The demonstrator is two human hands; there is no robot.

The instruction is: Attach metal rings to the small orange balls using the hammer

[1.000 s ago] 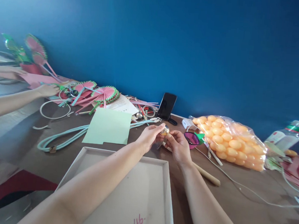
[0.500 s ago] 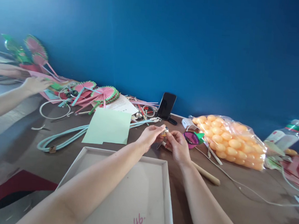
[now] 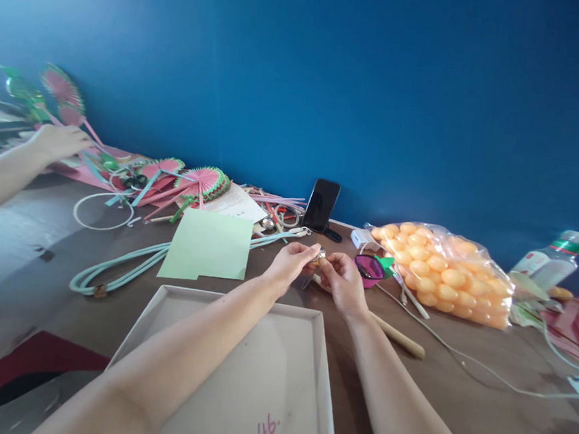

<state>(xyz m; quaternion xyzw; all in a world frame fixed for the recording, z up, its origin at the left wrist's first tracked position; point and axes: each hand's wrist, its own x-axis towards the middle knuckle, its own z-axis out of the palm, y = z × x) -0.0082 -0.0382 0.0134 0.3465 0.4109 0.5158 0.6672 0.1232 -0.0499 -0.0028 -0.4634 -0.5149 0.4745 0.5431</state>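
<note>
My left hand (image 3: 290,265) and my right hand (image 3: 343,281) meet above the brown table (image 3: 455,404), fingertips pinched together on a small shiny round object (image 3: 319,255), mostly hidden by the fingers. Both hands hover just beyond the far edge of a shallow white tray (image 3: 257,375). A wooden stick (image 3: 397,337) lies under my right wrist. A pink and green paper piece (image 3: 373,266) sits just right of my right hand.
A light green sheet (image 3: 210,245), teal cord (image 3: 115,267), pink paper fans (image 3: 197,181), a phone (image 3: 322,205), a bag of orange balls (image 3: 448,273), a bottle (image 3: 549,264) and a white cable (image 3: 482,370) lie about. Another person's arm (image 3: 18,159) reaches in at left.
My hands have stayed pinched on the small object, shifting slightly down. The other person's hand at left has moved up and away toward the fans at the back.
</note>
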